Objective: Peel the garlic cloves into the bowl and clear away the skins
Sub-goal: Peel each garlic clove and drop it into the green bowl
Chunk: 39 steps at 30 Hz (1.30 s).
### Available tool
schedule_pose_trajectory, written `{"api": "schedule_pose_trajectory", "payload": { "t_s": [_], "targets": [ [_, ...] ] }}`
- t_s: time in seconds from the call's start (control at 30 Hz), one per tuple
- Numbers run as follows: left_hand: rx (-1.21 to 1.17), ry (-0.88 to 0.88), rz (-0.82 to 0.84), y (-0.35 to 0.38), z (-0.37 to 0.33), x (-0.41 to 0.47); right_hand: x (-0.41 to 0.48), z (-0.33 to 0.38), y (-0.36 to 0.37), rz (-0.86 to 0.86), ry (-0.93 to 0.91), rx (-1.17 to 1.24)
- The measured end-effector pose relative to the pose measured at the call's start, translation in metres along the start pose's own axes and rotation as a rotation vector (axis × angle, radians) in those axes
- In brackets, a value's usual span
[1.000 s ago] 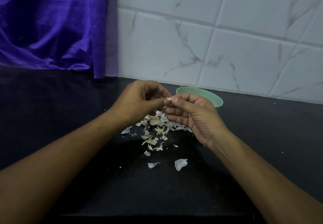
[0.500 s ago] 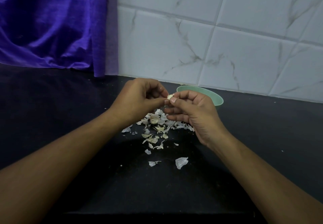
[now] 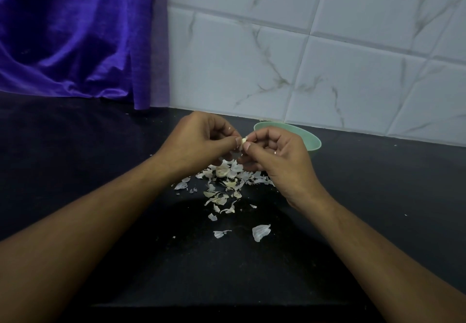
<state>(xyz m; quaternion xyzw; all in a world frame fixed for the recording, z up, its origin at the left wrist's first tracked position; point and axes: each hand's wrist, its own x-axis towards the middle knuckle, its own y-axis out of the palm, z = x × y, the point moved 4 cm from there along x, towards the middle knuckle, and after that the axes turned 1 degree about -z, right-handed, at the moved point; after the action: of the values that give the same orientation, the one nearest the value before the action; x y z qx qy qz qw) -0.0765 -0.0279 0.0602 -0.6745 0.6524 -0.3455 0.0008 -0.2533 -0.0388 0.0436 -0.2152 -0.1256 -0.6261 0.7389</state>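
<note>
Your left hand [image 3: 201, 141] and right hand [image 3: 274, 154] both pinch one garlic clove [image 3: 243, 140] above the garlic skins [image 3: 227, 184], near the counter's [image 3: 75, 159] back edge.

Bowl [image 3: 314, 141] interior unseen, near rim behind right hand [image 3: 280, 156]; clove [image 3: 243, 140] mostly covered.

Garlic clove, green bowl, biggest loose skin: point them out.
garlic clove [image 3: 243, 140]: head view, the pale end that shows.
green bowl [image 3: 313, 142]: head view, right side near the rim.
biggest loose skin [image 3: 260, 232]: head view, middle of the piece.
</note>
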Motion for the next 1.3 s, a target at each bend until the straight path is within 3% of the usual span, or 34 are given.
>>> {"api": "schedule_pose_trajectory", "payload": {
  "t_s": [0.37, 0.73, 1.0, 1.3],
  "targets": [
    [0.099, 0.061, -0.097, 0.0011, -0.0093, -0.0055, -0.0008, -0.0018, 0.0027, 0.001, 0.050, 0.091],
    [0.142, 0.062, -0.072, 0.0075, -0.0088, -0.0035, -0.0018, -0.0036, 0.0068, 0.007, 0.139, 0.157],
    [0.238, 0.028, -0.035, 0.0061, -0.0019, -0.0022, 0.0005, 0.0020, 0.0006, -0.004, 0.229, 0.347],
    [0.147, 0.007, -0.010, 0.0024, -0.0040, -0.0030, 0.0024, -0.0011, 0.0003, 0.016, 0.242, 0.390]
  ]
}}
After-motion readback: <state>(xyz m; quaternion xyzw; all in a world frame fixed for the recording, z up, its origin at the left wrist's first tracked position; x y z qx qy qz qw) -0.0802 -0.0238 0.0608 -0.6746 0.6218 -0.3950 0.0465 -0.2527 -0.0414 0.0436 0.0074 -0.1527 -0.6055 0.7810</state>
